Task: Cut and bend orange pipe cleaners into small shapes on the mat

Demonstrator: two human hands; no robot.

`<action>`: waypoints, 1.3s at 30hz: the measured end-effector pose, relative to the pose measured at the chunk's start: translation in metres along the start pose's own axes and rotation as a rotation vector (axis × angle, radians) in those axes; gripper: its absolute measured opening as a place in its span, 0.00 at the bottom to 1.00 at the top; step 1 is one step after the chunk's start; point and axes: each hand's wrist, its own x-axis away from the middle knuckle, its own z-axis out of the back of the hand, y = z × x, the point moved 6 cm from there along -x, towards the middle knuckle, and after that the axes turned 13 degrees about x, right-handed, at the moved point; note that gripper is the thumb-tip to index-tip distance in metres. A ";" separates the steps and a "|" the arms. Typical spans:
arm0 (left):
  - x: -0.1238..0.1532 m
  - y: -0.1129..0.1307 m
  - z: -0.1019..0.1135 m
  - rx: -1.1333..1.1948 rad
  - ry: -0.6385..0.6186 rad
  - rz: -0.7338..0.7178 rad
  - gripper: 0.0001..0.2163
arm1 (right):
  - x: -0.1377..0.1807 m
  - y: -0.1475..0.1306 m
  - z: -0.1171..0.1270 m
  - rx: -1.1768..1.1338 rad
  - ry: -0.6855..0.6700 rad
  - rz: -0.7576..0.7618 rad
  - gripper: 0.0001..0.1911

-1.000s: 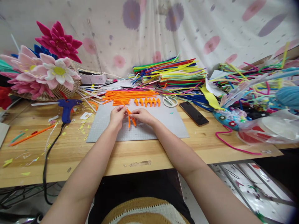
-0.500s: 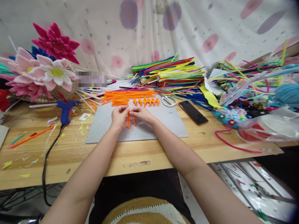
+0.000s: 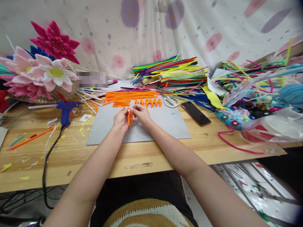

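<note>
Both of my hands meet over a grey cutting mat (image 3: 163,126) on the wooden table. My left hand (image 3: 121,119) and my right hand (image 3: 142,114) pinch the same bent orange pipe cleaner piece (image 3: 129,118), whose legs hang close together between them. Just beyond lies a row of several small folded orange pieces (image 3: 148,102), and behind that a pile of straight orange pipe cleaners (image 3: 127,96).
A blue glue gun (image 3: 66,110) with a black cord lies left of the mat. Scissors (image 3: 171,101) and a black phone (image 3: 196,113) sit to the right. Heaps of coloured pipe cleaners (image 3: 170,74) fill the back, felt flowers (image 3: 42,69) the far left. A pink pipe cleaner (image 3: 234,145) curls near the right edge.
My hands have drawn closer together and slightly farther from me. The orange piece's legs, spread apart before, are now squeezed together between my fingers.
</note>
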 end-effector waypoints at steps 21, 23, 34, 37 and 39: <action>0.000 0.001 -0.002 -0.549 -0.213 -0.318 0.03 | -0.008 0.009 0.023 -0.075 0.026 -0.061 0.15; 0.005 0.003 -0.006 -0.549 -0.265 -0.313 0.05 | -0.008 0.009 0.022 -0.088 -0.023 -0.081 0.15; 0.008 -0.008 -0.008 -0.432 -0.323 -0.039 0.13 | -0.007 0.007 0.022 -0.112 -0.030 -0.014 0.15; 0.008 -0.009 -0.008 -0.469 -0.341 -0.049 0.10 | -0.008 0.007 0.022 -0.128 -0.018 -0.013 0.15; 0.010 -0.009 -0.009 -0.472 -0.330 -0.007 0.08 | -0.009 0.006 0.022 -0.137 -0.003 0.002 0.15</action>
